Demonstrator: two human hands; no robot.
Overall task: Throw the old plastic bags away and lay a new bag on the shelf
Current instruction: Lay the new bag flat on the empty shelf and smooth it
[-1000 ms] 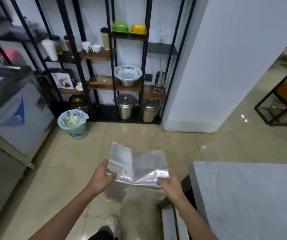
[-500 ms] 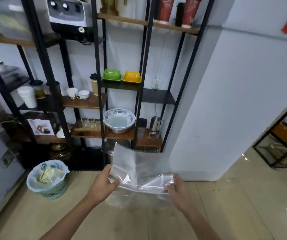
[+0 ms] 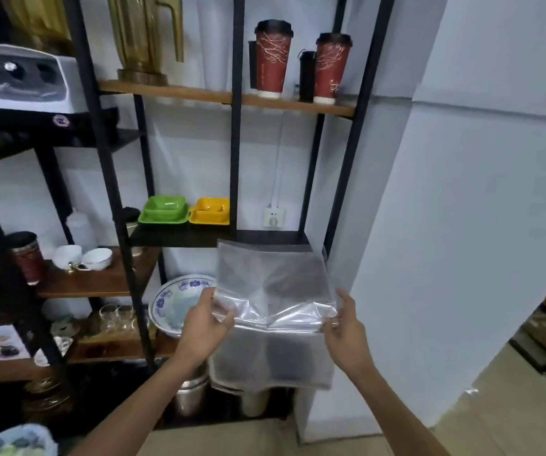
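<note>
A clear plastic bag (image 3: 271, 291), folded over so that its lower half hangs down, is held up in front of the black metal shelf rack. My left hand (image 3: 204, 327) pinches the bag's left edge at the fold. My right hand (image 3: 345, 324) pinches its right edge. The bag's top edge reaches the dark shelf board (image 3: 265, 238) that carries a green dish (image 3: 164, 210) and a yellow dish (image 3: 210, 210); the right half of that board is bare.
Two red paper cups (image 3: 273, 59) stand on the wooden shelf above. A blue-patterned bowl (image 3: 174, 302), white cups (image 3: 82, 258) and glasses sit on lower shelves, metal pots at the bottom. A lined waste bin (image 3: 15, 442) is at lower left. A white wall (image 3: 462, 225) stands right.
The view has risen and closed in on the shelf rack. Both hands have carried the bag up from floor level to the height of the dark shelf.
</note>
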